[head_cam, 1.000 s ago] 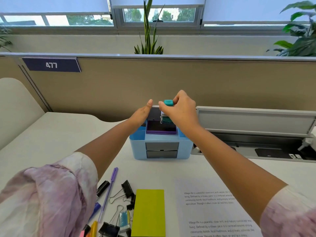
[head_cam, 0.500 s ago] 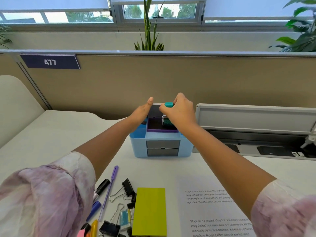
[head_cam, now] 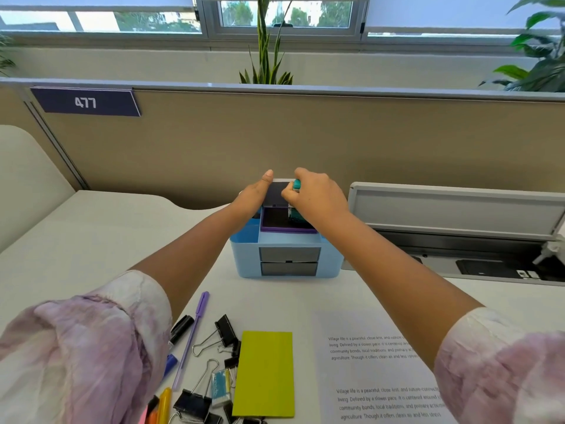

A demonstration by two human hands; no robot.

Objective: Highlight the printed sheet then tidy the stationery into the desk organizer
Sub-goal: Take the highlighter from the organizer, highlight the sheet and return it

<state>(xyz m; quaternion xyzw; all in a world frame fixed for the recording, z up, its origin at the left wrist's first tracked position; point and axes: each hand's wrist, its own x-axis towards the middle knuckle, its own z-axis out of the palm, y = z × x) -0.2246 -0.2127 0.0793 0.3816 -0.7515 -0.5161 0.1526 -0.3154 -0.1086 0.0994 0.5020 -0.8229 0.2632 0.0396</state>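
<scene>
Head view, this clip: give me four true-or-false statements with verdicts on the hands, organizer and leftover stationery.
1. The right hand holds a teal-capped stamp over the blue desk organizer. True.
2. The left hand rests flat on the printed sheet. False: it is at the organizer's top.
3. The yellow-green sticky note pad is in the organizer. False: it lies on the desk.
4. Binder clips lie on the desk. True.

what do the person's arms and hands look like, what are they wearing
Both arms wear loose, crinkled fabric sleeves mottled pale pink, lilac and white, pushed up so the forearms are bare: left sleeve, right sleeve. The left hand and right hand are bare, with no gloves; no watch or bracelet shows on either wrist.
</scene>
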